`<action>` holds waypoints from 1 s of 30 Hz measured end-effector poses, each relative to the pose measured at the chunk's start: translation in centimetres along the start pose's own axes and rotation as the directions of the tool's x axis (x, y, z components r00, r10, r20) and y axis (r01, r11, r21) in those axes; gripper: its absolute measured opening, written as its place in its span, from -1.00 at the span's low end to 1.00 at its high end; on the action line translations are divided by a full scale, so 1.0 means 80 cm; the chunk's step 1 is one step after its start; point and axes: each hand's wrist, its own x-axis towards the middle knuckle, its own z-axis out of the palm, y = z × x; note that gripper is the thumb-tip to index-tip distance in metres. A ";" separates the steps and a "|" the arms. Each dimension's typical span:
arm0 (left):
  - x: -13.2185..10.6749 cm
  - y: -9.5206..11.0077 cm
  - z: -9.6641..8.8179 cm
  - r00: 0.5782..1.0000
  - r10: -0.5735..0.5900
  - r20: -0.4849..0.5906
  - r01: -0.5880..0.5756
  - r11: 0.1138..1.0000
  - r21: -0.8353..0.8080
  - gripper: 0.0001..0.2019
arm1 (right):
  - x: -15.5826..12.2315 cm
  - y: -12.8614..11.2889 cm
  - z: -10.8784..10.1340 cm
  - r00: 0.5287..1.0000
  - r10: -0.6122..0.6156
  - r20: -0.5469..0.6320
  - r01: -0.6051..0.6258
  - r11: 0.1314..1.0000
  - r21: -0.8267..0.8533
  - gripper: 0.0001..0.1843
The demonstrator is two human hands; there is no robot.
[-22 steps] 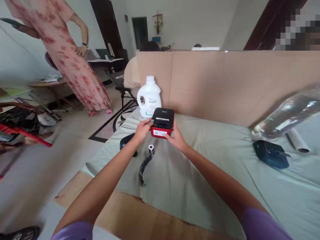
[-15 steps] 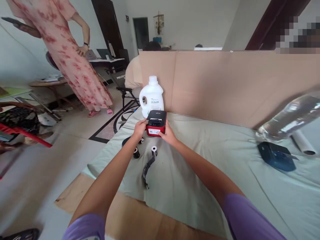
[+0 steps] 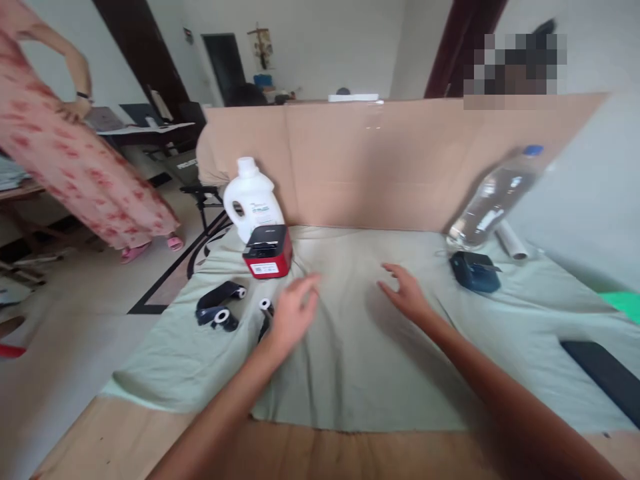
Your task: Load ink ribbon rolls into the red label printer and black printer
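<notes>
My left hand hovers over the cloth, slightly blurred, its fingers apart and holding nothing. It is nearest to a small roll with a white core and dark tape, which it partly hides. Behind it sits a red and black label printer, upright, with a white sticker on its front. My right hand is out over the cloth with fingers spread and nothing in them. Right of it lies a dark blue boxy device. More dark rolls with white cores lie at the left.
A white detergent jug stands behind the printer, against an upright cardboard sheet. On the right are a tilted clear bottle, a white tube and a black flat object. A person in a pink dress stands at the left.
Both hands have let go of the red and black printer, which stays in front of the jug. My hands have moved apart and to the right, and the view has turned right.
</notes>
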 end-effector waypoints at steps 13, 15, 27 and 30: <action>-0.114 0.076 0.113 0.746 0.080 0.661 -0.365 0.880 0.305 -0.43 | -0.067 0.157 -0.196 0.644 0.702 -0.303 -0.758 0.535 -0.372 -0.04; -0.119 0.077 0.113 0.749 0.082 0.657 -0.374 0.872 0.317 -0.42 | -0.047 0.154 -0.190 0.622 0.711 -0.328 -0.778 0.513 -0.362 -0.01; -0.125 0.084 0.113 0.758 0.075 0.648 -0.356 0.880 0.315 -0.41 | -0.046 0.012 -0.081 0.843 0.464 -0.271 -0.538 0.727 -0.427 -0.18; -0.129 0.085 0.114 0.774 0.096 0.627 -0.357 0.883 0.306 -0.43 | -0.055 -0.053 -0.022 0.883 0.399 -0.248 -0.468 0.795 -0.385 -0.20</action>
